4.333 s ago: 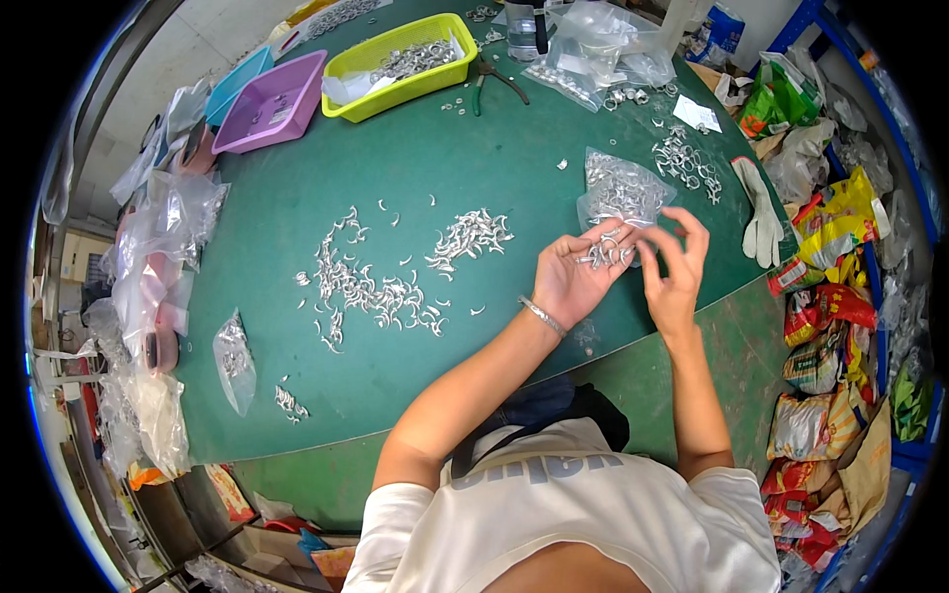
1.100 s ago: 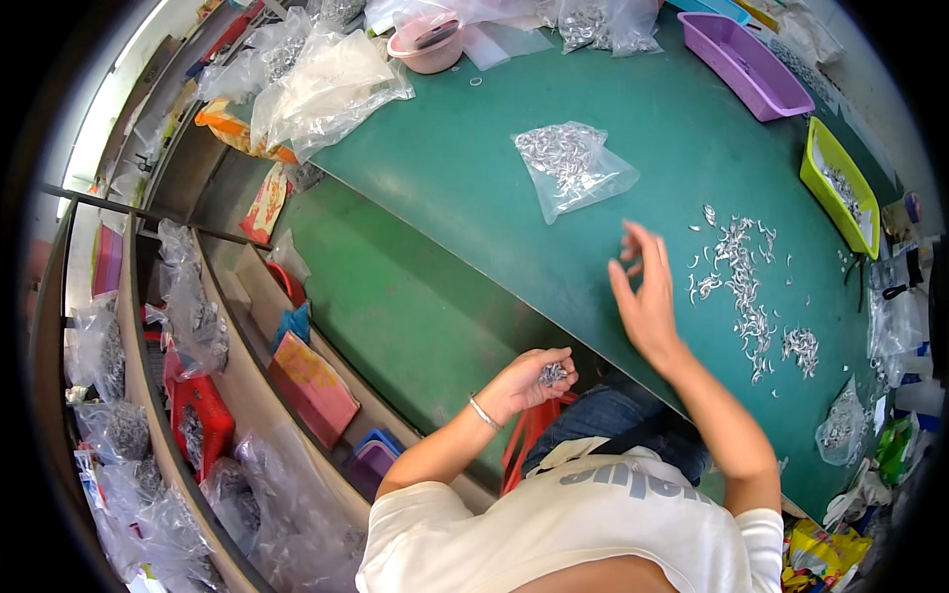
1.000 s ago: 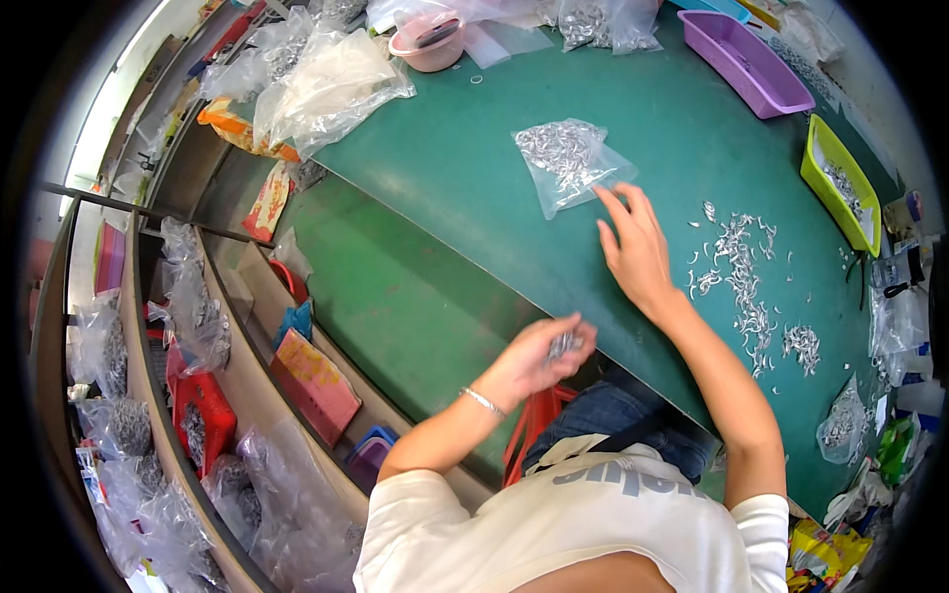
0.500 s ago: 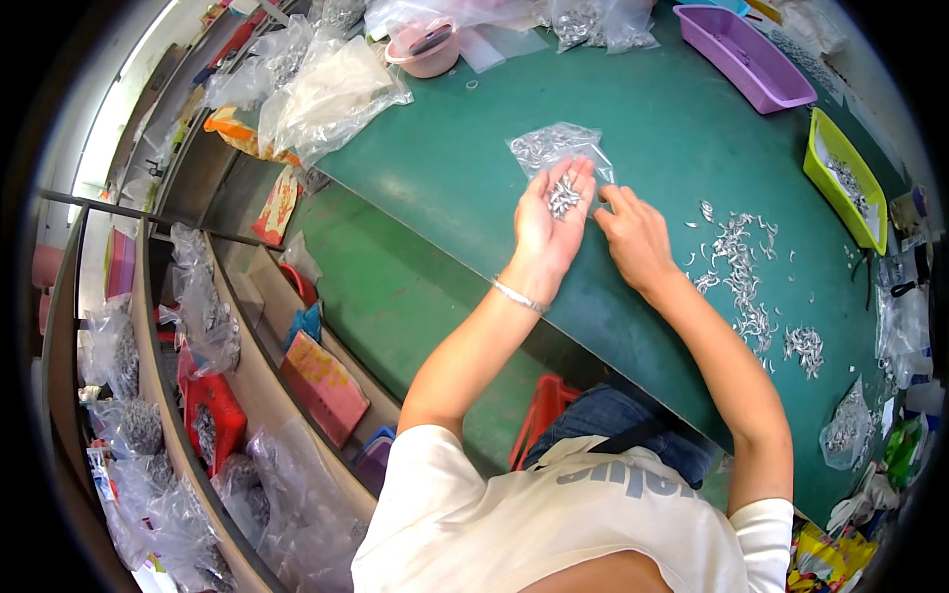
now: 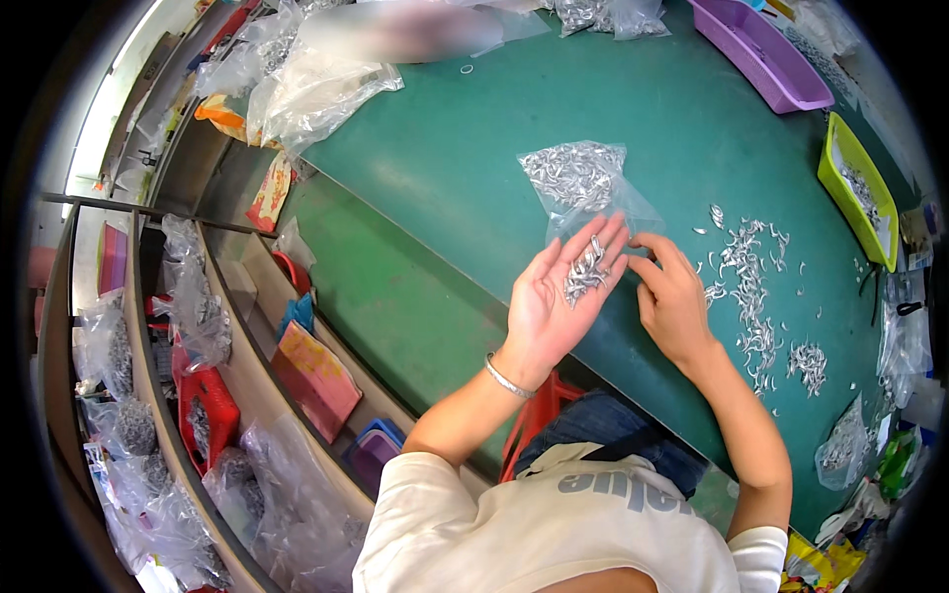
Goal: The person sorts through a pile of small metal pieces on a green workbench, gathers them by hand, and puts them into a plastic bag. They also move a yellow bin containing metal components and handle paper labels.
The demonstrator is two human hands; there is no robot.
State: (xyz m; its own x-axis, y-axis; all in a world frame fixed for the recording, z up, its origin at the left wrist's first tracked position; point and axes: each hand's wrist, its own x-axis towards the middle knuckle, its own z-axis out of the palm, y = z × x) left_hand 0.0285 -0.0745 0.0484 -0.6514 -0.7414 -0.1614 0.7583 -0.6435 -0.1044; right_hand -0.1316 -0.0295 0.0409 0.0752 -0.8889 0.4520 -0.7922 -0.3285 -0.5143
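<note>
My left hand is palm up with its fingers stretched out. A small heap of curved silver metal pieces lies on its palm and fingers. Close beside its fingertips is my right hand, fingers curled, and whatever they may pinch is too small to make out. Just beyond the left fingertips lies a clear plastic bag filled with similar silver pieces, its loose end reaching toward the hands. More loose silver pieces are strewn on the green table to the right.
At the far right stand a purple tray and a yellow-green tray with metal pieces. Another small bag lies near the right edge. Clear bags cover the far left corner. Shelves at left hold bags and a red tray.
Both hands have drawn back toward me, and more of the filled bag now shows beyond them. The pieces still lie in my left palm. The whole view has shifted slightly.
</note>
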